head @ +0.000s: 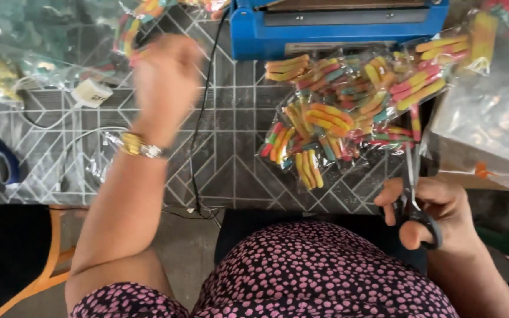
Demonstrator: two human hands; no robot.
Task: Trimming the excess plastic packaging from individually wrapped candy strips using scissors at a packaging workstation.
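In the head view we see our right hand [437, 215] low at the table's near edge, thumb and fingers threaded through the loops of a pair of scissors [415, 194], blades pointing up toward the heap of clear packets of striped gummy candy [337, 118]. The grip looks like a ready one, the blade tips just beside the nearest packet. The packets lie piled against the blue heat sealer [331, 29], probably so each is within reach of both tools.

Our left hand [166, 76] is raised over the patterned tabletop [231, 153], a gold wristwatch [139, 146] on the wrist. It is blurred, so we cannot tell whether its fingers are spread or pinching anything. A black cable [198, 135] runs down from the sealer. The sealer's top is cut off, and the bags at the left edge are too hazy to identify.
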